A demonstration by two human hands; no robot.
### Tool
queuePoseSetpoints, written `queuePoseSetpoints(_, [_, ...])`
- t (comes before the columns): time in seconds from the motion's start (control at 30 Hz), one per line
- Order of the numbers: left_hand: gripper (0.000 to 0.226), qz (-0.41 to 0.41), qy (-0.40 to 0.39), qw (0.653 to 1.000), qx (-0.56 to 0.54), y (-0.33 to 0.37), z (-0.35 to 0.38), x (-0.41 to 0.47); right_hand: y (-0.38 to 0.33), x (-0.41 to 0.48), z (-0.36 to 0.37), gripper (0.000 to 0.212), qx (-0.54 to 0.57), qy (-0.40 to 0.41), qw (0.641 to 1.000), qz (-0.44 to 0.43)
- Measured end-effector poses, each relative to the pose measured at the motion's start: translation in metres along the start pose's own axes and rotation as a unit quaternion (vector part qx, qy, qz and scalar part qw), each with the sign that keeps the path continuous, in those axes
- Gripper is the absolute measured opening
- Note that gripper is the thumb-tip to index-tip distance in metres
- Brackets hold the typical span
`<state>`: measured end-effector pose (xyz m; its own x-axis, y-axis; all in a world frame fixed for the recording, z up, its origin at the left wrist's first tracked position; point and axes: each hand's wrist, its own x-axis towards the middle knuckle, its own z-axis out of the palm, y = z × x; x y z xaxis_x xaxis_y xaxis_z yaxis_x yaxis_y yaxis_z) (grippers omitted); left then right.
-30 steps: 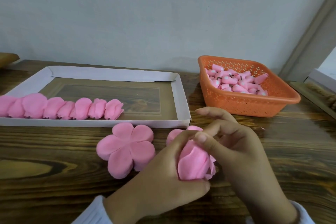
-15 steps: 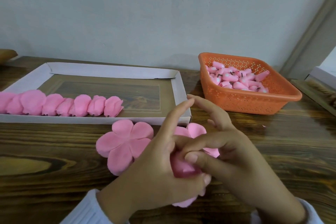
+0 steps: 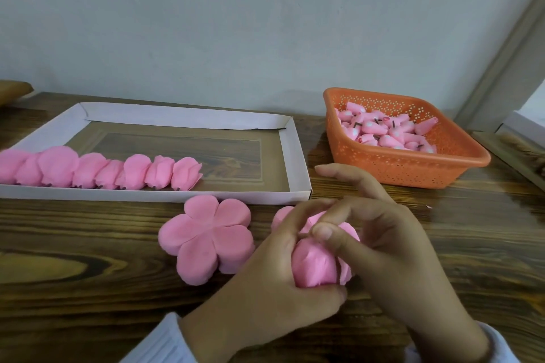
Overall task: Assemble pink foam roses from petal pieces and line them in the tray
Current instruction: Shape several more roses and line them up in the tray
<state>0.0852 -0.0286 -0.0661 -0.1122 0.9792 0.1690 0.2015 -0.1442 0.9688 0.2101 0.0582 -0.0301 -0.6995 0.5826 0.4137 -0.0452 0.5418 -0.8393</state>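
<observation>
A half-wrapped pink foam rose (image 3: 317, 267) sits between both hands above the wooden table. My left hand (image 3: 265, 283) curls round it from the left and below. My right hand (image 3: 383, 247) pinches its petals from the right, thumb pressed on top, index finger stretched out. A flat stack of five-lobed pink petal pieces (image 3: 206, 237) lies on the table just left of the hands. The white cardboard tray (image 3: 290, 156) behind holds a row of several finished roses (image 3: 124, 171) along its front edge.
An orange perforated basket (image 3: 413, 168) at the back right holds several pink rose buds (image 3: 389, 132) with dark stems. The grey wall stands close behind. A white box edge (image 3: 528, 127) shows at the far right.
The hands have closed the petals up round the rose again, after they were spread wider half a second ago. The left index finger has come down. The petal stack and tray have not moved.
</observation>
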Motion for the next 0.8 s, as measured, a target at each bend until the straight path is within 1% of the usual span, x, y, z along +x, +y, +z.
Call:
queuePoseSetpoints(0.1, [0.075,-0.029,-0.023,0.999,-0.028,0.001,-0.004,0.000,0.002,0.002,0.000,0.012,-0.023,0.005,1.000,0.010])
queuePoseSetpoints(0.2, [0.079,-0.069,-0.042,0.994,-0.072,0.003,-0.006,-0.001,0.006,0.002,-0.001,0.004,-0.033,0.023,0.999,0.018])
queuePoseSetpoints(0.27, [0.081,-0.087,-0.067,0.989,-0.102,0.005,-0.007,-0.001,0.007,0.003,-0.001,0.009,-0.037,0.035,0.999,0.014])
queuePoseSetpoints(0.33, [0.083,-0.102,-0.081,0.984,-0.120,0.004,-0.009,0.001,0.008,0.004,-0.004,0.012,-0.046,0.027,0.999,0.001])
queuePoseSetpoints(0.37, [0.085,-0.111,-0.081,0.983,-0.124,0.003,-0.009,0.001,0.007,0.005,-0.006,0.012,-0.047,0.004,0.999,-0.003])
queuePoseSetpoints(0.43, [0.089,-0.131,-0.084,0.980,-0.124,0.004,-0.010,0.002,0.006,0.005,-0.012,0.011,-0.030,-0.083,0.996,0.005])
queuePoseSetpoints(0.5, [0.086,-0.132,-0.090,0.980,-0.115,0.006,-0.010,0.002,0.006,0.005,-0.018,0.021,-0.027,-0.185,0.982,0.006])
queuePoseSetpoints(0.53, [0.083,-0.126,-0.092,0.982,-0.105,0.006,-0.010,0.002,0.006,0.005,-0.020,0.027,-0.023,-0.224,0.974,0.010])
queuePoseSetpoints(0.6, [0.084,-0.114,-0.091,0.987,-0.067,0.005,-0.010,0.003,0.008,0.004,-0.021,0.029,-0.010,-0.258,0.966,0.030])
queuePoseSetpoints(0.7, [0.096,-0.119,-0.076,0.989,-0.046,0.004,-0.011,0.001,0.009,0.005,-0.020,0.020,-0.003,-0.237,0.970,0.050])
queuePoseSetpoints(0.8, [0.094,-0.087,-0.018,0.992,-0.091,0.003,-0.014,0.002,0.008,0.007,-0.020,0.017,0.020,-0.142,0.989,0.028])
